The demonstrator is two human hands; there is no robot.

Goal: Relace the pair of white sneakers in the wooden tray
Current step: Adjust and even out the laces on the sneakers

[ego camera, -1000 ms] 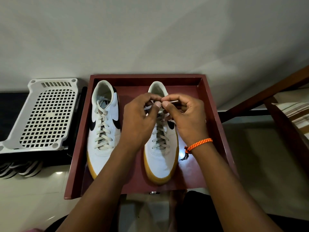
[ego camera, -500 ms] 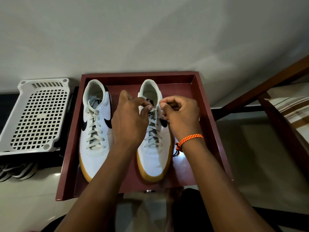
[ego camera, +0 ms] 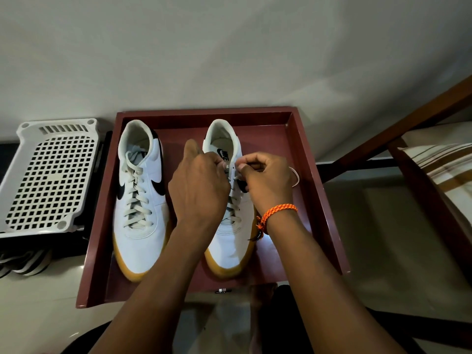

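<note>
- The right-hand sneaker (ego camera: 231, 226) is set in the wooden tray (ego camera: 324, 200) with its toe toward the person, so its long axis runs from near to far, and its top eyelets lie at the far end, directly under both hands.
- The lace end (ego camera: 236, 177) is pinched between thumb and forefinger of the right hand (ego camera: 265, 182), just beside the eyelet row; a loop of slack lace (ego camera: 295, 176) is seen past that hand.
- The left hand (ego camera: 201, 190) is curled at the tongue and opposite eyelets; whether lace or shoe edge is held cannot be told.
- The shoe is judged laced through its lower rows only.
- The left-hand sneaker (ego camera: 139, 200) lies parallel, its lace crossed up to the top, and is touched by neither hand.
</note>
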